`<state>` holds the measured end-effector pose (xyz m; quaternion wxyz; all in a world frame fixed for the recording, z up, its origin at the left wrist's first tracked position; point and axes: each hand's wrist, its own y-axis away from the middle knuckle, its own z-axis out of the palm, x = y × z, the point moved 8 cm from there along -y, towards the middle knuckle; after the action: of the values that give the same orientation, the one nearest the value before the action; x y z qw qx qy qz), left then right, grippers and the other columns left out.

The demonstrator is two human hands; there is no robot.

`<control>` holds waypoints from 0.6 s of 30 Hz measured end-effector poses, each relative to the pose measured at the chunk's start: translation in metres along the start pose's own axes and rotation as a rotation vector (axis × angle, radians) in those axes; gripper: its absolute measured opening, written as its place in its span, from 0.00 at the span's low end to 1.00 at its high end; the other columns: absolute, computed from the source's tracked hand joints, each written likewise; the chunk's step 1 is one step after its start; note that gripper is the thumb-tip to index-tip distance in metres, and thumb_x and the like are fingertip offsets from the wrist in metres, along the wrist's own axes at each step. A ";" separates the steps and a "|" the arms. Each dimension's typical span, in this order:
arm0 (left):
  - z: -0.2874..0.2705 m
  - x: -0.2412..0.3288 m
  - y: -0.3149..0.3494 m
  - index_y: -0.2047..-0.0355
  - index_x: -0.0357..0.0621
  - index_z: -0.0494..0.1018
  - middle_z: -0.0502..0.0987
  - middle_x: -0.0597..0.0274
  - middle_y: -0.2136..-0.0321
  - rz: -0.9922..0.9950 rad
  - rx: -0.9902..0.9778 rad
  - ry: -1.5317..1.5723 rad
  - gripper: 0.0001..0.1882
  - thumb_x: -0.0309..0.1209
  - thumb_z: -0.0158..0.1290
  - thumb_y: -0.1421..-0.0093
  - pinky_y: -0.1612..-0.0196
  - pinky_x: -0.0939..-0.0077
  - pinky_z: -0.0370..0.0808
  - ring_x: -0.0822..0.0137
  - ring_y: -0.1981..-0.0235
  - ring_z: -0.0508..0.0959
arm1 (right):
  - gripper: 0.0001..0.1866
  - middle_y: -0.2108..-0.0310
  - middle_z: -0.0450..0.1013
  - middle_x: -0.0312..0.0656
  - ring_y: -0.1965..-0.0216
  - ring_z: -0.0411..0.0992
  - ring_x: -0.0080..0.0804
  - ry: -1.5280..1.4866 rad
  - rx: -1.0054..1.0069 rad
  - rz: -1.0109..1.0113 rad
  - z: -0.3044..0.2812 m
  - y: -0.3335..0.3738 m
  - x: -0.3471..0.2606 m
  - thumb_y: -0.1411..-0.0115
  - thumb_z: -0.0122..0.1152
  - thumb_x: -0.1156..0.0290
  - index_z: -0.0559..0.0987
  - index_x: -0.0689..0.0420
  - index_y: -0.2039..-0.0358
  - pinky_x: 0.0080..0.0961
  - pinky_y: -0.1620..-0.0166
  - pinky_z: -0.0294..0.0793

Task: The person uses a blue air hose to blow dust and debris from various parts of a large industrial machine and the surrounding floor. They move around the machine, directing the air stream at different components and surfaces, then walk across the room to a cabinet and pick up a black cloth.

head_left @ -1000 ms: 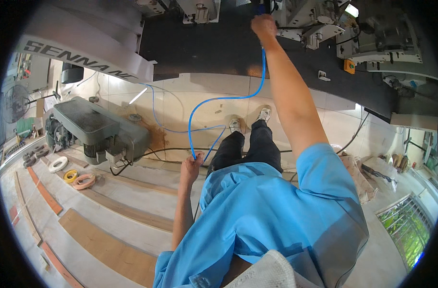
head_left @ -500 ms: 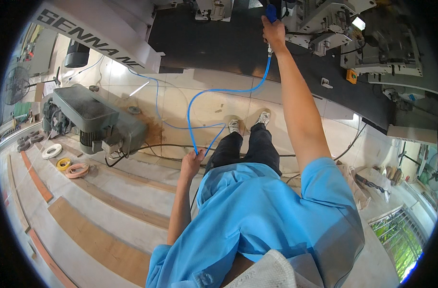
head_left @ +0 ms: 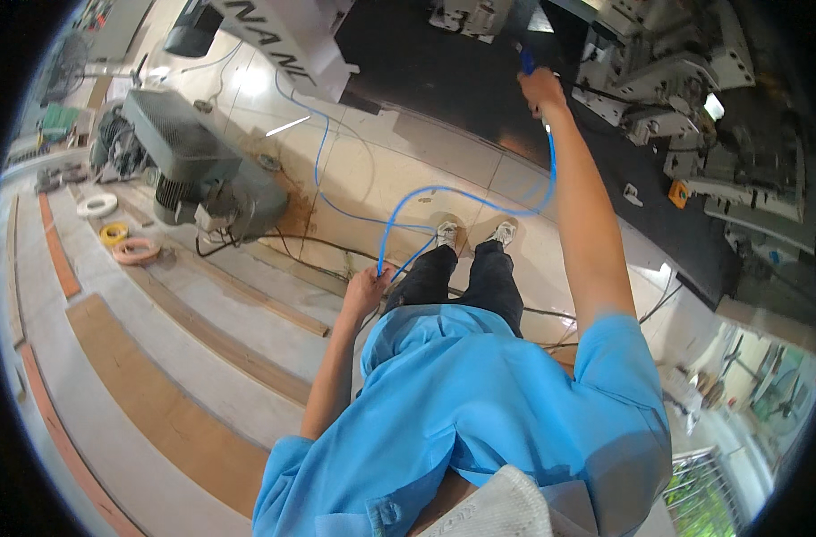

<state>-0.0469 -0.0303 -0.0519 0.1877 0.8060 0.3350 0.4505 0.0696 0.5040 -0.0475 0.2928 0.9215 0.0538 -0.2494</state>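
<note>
My right hand (head_left: 542, 91) reaches far out over the black machine bed, closed round the handle of a blue air blow gun (head_left: 526, 61). Most of the gun is hidden by the fingers. From its lower end a bright blue air hose (head_left: 430, 189) drops and loops back toward my body. At my left hip my left hand (head_left: 364, 293) is closed on the hose, and a further length of it runs on from there across the floor.
Beside the blow gun, metal machine units (head_left: 645, 112) stand on the black machine bed (head_left: 399, 67). A grey motor unit (head_left: 189, 148) sits at the left. Below it, rolls of tape (head_left: 135, 251) and long wooden strips (head_left: 157, 398) lie on a pale surface. Dark cables (head_left: 314, 261) cross the floor.
My view has turned, so the machine bed now slants down to the right. The blow gun sits a little farther right in view; both hands keep their holds.
</note>
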 end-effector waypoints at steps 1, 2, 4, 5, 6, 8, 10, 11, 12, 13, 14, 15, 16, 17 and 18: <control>0.002 -0.006 0.000 0.58 0.48 0.78 0.80 0.44 0.68 -0.046 -0.008 -0.074 0.16 0.45 0.48 0.33 0.60 0.52 0.74 0.40 0.63 0.79 | 0.25 0.73 0.77 0.50 0.76 0.78 0.44 0.040 -0.106 0.000 0.023 0.009 -0.002 0.35 0.57 0.53 0.77 0.69 0.63 0.40 0.75 0.78; 0.005 -0.010 0.001 0.58 0.48 0.78 0.80 0.44 0.69 -0.069 -0.018 -0.108 0.17 0.45 0.48 0.33 0.60 0.55 0.74 0.42 0.63 0.79 | 0.25 0.70 0.79 0.53 0.73 0.80 0.49 0.086 -0.217 0.018 0.048 0.021 -0.002 0.35 0.56 0.53 0.79 0.68 0.61 0.43 0.72 0.78; 0.009 -0.012 -0.001 0.57 0.47 0.78 0.80 0.46 0.71 -0.041 0.000 -0.127 0.17 0.45 0.48 0.34 0.61 0.61 0.74 0.44 0.63 0.81 | 0.23 0.69 0.79 0.55 0.70 0.81 0.51 0.063 -0.353 -0.134 0.089 0.044 -0.019 0.35 0.56 0.54 0.79 0.66 0.62 0.44 0.68 0.79; 0.014 -0.016 -0.002 0.57 0.48 0.78 0.80 0.45 0.70 -0.054 -0.026 -0.111 0.17 0.45 0.48 0.34 0.60 0.58 0.75 0.43 0.63 0.80 | 0.22 0.68 0.79 0.56 0.68 0.81 0.52 0.151 -0.243 -0.281 0.094 0.049 -0.039 0.35 0.56 0.54 0.78 0.65 0.61 0.45 0.67 0.79; 0.019 -0.017 -0.002 0.57 0.48 0.78 0.80 0.44 0.69 -0.051 -0.056 -0.091 0.17 0.45 0.48 0.33 0.60 0.55 0.75 0.42 0.63 0.80 | 0.21 0.67 0.79 0.57 0.67 0.81 0.53 0.229 -0.131 -0.417 0.100 0.058 -0.058 0.35 0.56 0.55 0.78 0.65 0.61 0.45 0.65 0.80; 0.024 -0.022 -0.001 0.57 0.48 0.79 0.80 0.43 0.68 -0.066 -0.068 -0.062 0.18 0.46 0.49 0.33 0.59 0.52 0.75 0.42 0.62 0.80 | 0.19 0.65 0.79 0.58 0.64 0.81 0.54 0.279 0.037 -0.527 0.105 0.073 -0.089 0.35 0.55 0.58 0.76 0.65 0.59 0.46 0.62 0.80; 0.023 -0.027 0.000 0.57 0.48 0.79 0.81 0.44 0.68 -0.096 -0.036 -0.044 0.18 0.46 0.49 0.33 0.59 0.54 0.75 0.42 0.62 0.80 | 0.17 0.64 0.79 0.60 0.63 0.80 0.55 0.229 0.150 -0.482 0.100 0.079 -0.109 0.36 0.55 0.62 0.74 0.66 0.58 0.48 0.60 0.79; 0.022 -0.029 0.001 0.57 0.48 0.79 0.81 0.44 0.69 -0.103 -0.021 0.007 0.18 0.46 0.49 0.34 0.59 0.55 0.75 0.43 0.62 0.80 | 0.17 0.64 0.79 0.60 0.62 0.80 0.56 0.243 0.152 -0.478 0.101 0.083 -0.119 0.36 0.54 0.63 0.74 0.66 0.58 0.48 0.59 0.79; 0.019 -0.031 0.002 0.57 0.48 0.79 0.81 0.45 0.69 -0.109 -0.007 0.057 0.17 0.46 0.49 0.34 0.59 0.56 0.75 0.43 0.63 0.80 | 0.16 0.65 0.79 0.61 0.62 0.80 0.57 0.252 0.159 -0.484 0.101 0.084 -0.130 0.35 0.52 0.63 0.73 0.66 0.58 0.49 0.59 0.79; 0.016 -0.032 0.003 0.57 0.49 0.79 0.80 0.45 0.69 -0.113 0.008 0.107 0.17 0.46 0.49 0.34 0.60 0.57 0.75 0.43 0.63 0.80 | 0.16 0.65 0.79 0.61 0.62 0.80 0.58 0.261 0.167 -0.491 0.100 0.086 -0.138 0.34 0.50 0.63 0.72 0.67 0.59 0.50 0.58 0.79; 0.014 -0.035 0.004 0.57 0.46 0.78 0.81 0.49 0.70 -0.127 0.006 0.094 0.16 0.44 0.50 0.34 0.60 0.61 0.75 0.51 0.65 0.80 | 0.15 0.65 0.79 0.61 0.62 0.80 0.57 0.255 0.177 -0.482 0.098 0.087 -0.143 0.35 0.50 0.65 0.72 0.67 0.59 0.50 0.58 0.79; 0.012 -0.039 0.006 0.57 0.42 0.78 0.81 0.53 0.72 -0.145 0.004 0.080 0.16 0.41 0.51 0.34 0.60 0.65 0.75 0.59 0.66 0.81 | 0.13 0.66 0.79 0.60 0.62 0.80 0.57 0.249 0.181 -0.473 0.098 0.088 -0.147 0.35 0.50 0.68 0.72 0.66 0.59 0.50 0.59 0.79; 0.010 -0.043 0.008 0.57 0.39 0.78 0.81 0.57 0.73 -0.165 0.004 0.066 0.16 0.39 0.52 0.35 0.60 0.69 0.75 0.66 0.68 0.81 | 0.12 0.66 0.79 0.60 0.62 0.80 0.57 0.235 0.184 -0.467 0.099 0.089 -0.149 0.36 0.50 0.70 0.72 0.66 0.59 0.50 0.59 0.79; 0.008 -0.045 0.009 0.57 0.43 0.78 0.81 0.54 0.73 -0.153 0.007 0.054 0.15 0.40 0.51 0.34 0.61 0.66 0.75 0.60 0.67 0.81 | 0.10 0.66 0.79 0.60 0.62 0.80 0.56 0.231 0.190 -0.473 0.099 0.089 -0.151 0.39 0.50 0.74 0.72 0.66 0.60 0.50 0.59 0.79; 0.007 -0.046 0.011 0.57 0.46 0.78 0.80 0.51 0.72 -0.142 0.008 0.041 0.15 0.41 0.51 0.34 0.61 0.63 0.75 0.54 0.66 0.81 | 0.10 0.66 0.79 0.60 0.62 0.80 0.56 0.224 0.202 -0.479 0.099 0.089 -0.153 0.40 0.50 0.74 0.72 0.66 0.60 0.50 0.59 0.79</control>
<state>-0.0542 -0.0708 -0.0770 0.2091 0.7714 0.3969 0.4513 -0.0838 0.3812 0.0034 0.1242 0.9289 0.2770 -0.2122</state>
